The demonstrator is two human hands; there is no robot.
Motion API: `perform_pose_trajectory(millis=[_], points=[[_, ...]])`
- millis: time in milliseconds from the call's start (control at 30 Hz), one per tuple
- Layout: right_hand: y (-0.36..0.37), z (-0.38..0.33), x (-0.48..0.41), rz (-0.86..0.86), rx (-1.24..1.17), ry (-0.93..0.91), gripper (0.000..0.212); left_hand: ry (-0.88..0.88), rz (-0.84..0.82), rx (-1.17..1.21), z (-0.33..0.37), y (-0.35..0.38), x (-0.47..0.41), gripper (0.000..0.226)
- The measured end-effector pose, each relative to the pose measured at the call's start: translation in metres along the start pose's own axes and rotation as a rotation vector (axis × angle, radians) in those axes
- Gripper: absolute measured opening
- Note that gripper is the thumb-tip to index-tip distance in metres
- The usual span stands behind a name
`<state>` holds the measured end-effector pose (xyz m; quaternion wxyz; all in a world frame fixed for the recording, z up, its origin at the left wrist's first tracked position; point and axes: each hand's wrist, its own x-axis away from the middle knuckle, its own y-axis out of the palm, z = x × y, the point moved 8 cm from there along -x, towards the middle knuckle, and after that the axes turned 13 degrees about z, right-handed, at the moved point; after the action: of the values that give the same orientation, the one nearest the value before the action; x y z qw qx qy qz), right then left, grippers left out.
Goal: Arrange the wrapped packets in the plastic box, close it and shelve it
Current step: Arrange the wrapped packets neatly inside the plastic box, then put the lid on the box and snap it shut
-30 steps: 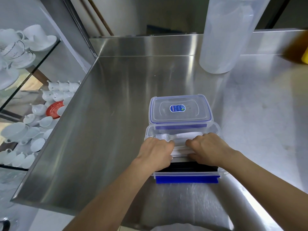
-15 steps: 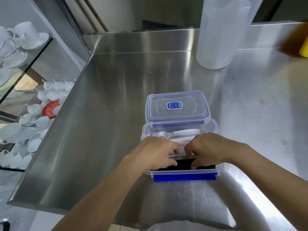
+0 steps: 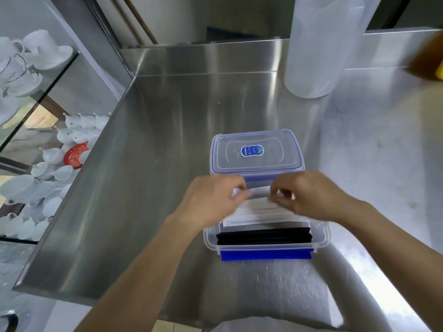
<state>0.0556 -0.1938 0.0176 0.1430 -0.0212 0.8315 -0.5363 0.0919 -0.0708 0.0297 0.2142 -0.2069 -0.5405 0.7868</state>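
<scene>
A clear plastic box [image 3: 322,238] with a blue clip at its near side sits on the steel counter. Inside stand white wrapped packets [image 3: 259,212] and, nearer me, black packets [image 3: 263,237]. My left hand [image 3: 212,202] and my right hand [image 3: 309,195] pinch the far white packets at their two ends, over the box's far half. The box's lid [image 3: 256,152], clear with a blue rim and a round sticker, lies flat just beyond the box.
A tall frosted plastic container [image 3: 318,49] stands at the back right of the counter [image 3: 148,188]. Glass shelves at the left hold several white cups and saucers [image 3: 26,56], teapots and a red plate [image 3: 75,155]. A yellow object [image 3: 440,70] shows at the right edge.
Both hands have moved from the middle of the box to its far end, uncovering the white and black packets nearer me. They now pinch the far packets.
</scene>
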Motion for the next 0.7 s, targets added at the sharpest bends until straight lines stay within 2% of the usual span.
perform_pose_trajectory(millis=[100,167,233,300,367,433,500,667,700], points=[[-0.035,0.035,-0.009,0.414,-0.118,0.207,0.011,-0.262,0.424,0.218,-0.04,-0.034,-0.012,0.013],[-0.039,0.068,-0.01,0.531,-0.184,0.439,0.009,-0.439,0.518,0.313,-0.074,-0.026,-0.019,0.01],[-0.028,0.102,-0.008,0.53,-0.231,0.673,0.023,-0.662,0.412,0.44,-0.103,0.001,-0.024,0.036],[-0.008,0.127,-0.001,0.458,-0.319,0.885,0.042,-0.872,0.249,0.589,-0.121,0.032,-0.021,0.062],[0.014,0.14,0.007,0.347,-0.412,1.022,0.055,-1.004,0.17,0.702,-0.128,0.051,-0.015,0.073],[0.025,0.147,0.01,0.304,-0.464,1.079,0.056,-1.028,0.178,0.73,-0.132,0.053,-0.015,0.062],[0.026,0.149,0.008,0.318,-0.532,1.086,0.049,-0.984,0.177,0.779,-0.131,0.053,-0.021,0.037],[0.03,0.142,0.0,0.328,-0.929,1.164,0.015,-0.951,0.16,0.89,-0.118,0.051,-0.026,0.005],[0.029,0.14,-0.003,0.335,-0.96,1.166,0.009,-0.956,0.174,0.899,-0.116,0.049,-0.027,0.005]])
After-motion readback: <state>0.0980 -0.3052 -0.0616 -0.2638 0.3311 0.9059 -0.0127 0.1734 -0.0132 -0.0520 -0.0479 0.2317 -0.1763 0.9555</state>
